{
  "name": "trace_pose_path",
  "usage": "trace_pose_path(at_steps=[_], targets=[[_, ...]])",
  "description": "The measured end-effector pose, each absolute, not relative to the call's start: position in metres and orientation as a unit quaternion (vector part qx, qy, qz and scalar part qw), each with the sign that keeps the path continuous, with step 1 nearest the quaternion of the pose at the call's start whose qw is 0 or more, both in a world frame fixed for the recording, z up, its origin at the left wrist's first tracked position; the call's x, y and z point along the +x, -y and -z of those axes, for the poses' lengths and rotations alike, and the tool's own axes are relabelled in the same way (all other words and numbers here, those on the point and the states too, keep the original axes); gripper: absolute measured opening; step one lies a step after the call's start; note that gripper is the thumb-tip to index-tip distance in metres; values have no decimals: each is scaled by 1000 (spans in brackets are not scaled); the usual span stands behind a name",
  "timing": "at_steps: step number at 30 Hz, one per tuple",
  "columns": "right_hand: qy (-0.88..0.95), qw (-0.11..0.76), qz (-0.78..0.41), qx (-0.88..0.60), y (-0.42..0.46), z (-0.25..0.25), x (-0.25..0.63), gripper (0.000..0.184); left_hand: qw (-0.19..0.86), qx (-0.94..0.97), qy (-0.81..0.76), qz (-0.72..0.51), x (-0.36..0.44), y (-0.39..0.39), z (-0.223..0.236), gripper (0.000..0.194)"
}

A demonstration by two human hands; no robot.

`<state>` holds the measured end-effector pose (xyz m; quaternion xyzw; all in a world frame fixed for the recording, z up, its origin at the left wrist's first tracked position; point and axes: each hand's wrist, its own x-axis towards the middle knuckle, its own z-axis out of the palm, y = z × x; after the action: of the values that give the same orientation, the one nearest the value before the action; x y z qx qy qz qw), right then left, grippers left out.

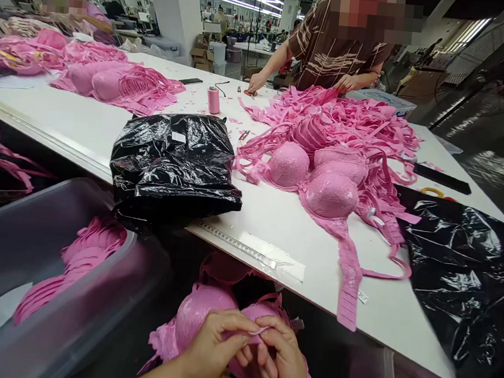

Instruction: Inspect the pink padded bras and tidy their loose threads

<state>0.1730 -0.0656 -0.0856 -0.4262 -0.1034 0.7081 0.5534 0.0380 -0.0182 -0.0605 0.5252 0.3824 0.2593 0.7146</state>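
Observation:
A pink bra (201, 313) with moulded cups lies below the table edge, close to my body. Over its right cup, my left hand (221, 342) pinches a thin pink edge or strip of it between thumb and fingers. My right hand (279, 350) grips the same strip from the other side, its fingertips almost meeting those of the left. Part of the bra is hidden behind both hands. Just beyond, a ruler strip (238, 245) runs along the table's front edge.
A black plastic bag (175, 161) sits on the white table (271, 214); another black sheet (469, 273) hangs at right. Pink bras (332, 184) are heaped in front of a co-worker (335, 49). A grey bin (115, 283) holds stacked pink cups. A thread spool (213, 100) stands farther back.

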Motion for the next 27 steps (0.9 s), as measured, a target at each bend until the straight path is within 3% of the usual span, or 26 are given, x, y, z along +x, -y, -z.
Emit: trace_pose_path(at_steps=[5, 10, 13, 17, 21, 27], targets=[[3, 532, -747, -399, 62, 81, 173, 15, 555, 753, -275, -222, 23, 13, 42, 33], [9, 513, -751, -415, 63, 80, 170, 18, 533, 759, -302, -220, 12, 16, 49, 31], [73, 506, -758, -405, 63, 80, 170, 29, 509, 754, -335, -245, 12, 18, 52, 29], [216, 476, -758, -390, 66, 83, 175, 44, 596, 615, -462, -229, 15, 19, 52, 24], [364, 490, -653, -449, 67, 79, 182, 24, 725, 439, -485, -218, 17, 20, 52, 31], [562, 478, -446, -507, 58, 61, 188, 8, 750, 398, -476, -229, 17, 22, 48, 42]])
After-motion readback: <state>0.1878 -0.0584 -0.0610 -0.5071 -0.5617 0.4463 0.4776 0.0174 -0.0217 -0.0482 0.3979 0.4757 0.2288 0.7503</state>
